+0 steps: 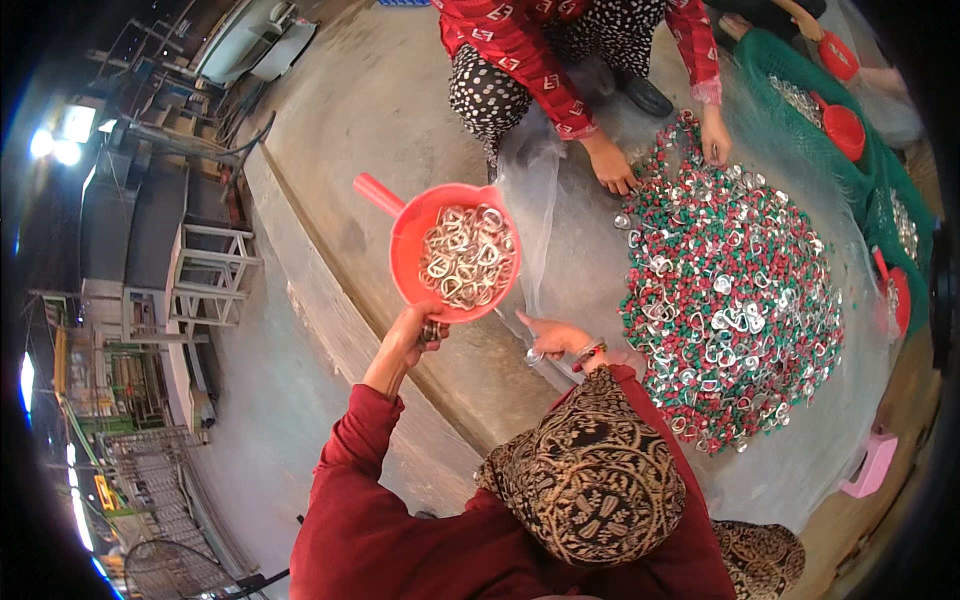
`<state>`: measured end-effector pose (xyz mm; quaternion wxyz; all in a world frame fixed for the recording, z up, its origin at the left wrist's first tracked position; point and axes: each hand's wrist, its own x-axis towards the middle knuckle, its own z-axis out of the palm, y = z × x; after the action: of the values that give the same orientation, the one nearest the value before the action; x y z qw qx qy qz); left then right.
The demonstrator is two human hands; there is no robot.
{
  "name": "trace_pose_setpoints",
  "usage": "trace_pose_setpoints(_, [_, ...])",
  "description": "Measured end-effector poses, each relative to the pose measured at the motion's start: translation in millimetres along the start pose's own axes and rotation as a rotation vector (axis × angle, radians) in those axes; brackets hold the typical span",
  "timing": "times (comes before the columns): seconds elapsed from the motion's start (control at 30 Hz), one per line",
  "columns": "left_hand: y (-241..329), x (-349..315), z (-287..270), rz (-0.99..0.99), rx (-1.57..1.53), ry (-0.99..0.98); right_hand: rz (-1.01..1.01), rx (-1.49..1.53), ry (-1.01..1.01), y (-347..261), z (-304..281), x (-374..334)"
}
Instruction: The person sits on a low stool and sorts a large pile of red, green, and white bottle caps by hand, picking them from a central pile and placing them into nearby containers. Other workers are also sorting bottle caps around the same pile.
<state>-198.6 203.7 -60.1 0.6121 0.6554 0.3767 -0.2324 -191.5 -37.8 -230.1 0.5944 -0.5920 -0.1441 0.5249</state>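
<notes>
My left hand (412, 338) grips the near rim of a red plastic dipper (402, 262), its handle pointing up and left. Silvery ring-shaped metal pieces (466, 256) fill much of the dipper, and a few dark or shiny bits show between my left fingers. To its right, my right hand (558, 338) has its index finger stretched out and the others curled; a small shiny metal piece (533, 357) shows at them. Right of that hand lies a large pile (735, 310) of small red and green pieces mixed with silvery rings, on clear plastic sheeting (850, 400).
Across from me, a person in a red patterned top has both hands (608, 162) at the pile's far edge. Green netting (800, 125) with red dippers (845, 132) runs along the right. A pink container (872, 464) stands nearer. A raised floor edge (330, 285) crosses at left.
</notes>
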Motion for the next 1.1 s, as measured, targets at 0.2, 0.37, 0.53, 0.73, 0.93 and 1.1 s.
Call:
trace_pose_setpoints(0.2, [20, 44, 82, 0.023, 0.012, -0.216, -0.105, 0.297, 0.066, 52, 5, -5])
trace_pose_setpoints(0.37, [-12, 85, 165, -0.08, 0.013, -0.31, -0.174, 0.595, 0.058, 62, 15, -13])
trace_pose_setpoints(0.53, [-65, 141, 178, -0.124, 0.033, -0.363, -0.343, 0.428, 0.218, 65, -7, -43])
trace_pose_setpoints(0.73, [-86, 184, 106, -0.334, -0.08, -0.31, -0.539, 1.024, 0.519, 77, -15, -153])
trace_pose_setpoints(0.93, [-79, 144, 100, -0.183, 0.114, -0.231, -0.883, 1.168, 0.775, 110, -17, -236])
trace_pose_setpoints(1.1, [-78, 62, 99, -0.064, -0.01, -0.252, -0.485, 1.024, 1.442, 173, -1, -362])
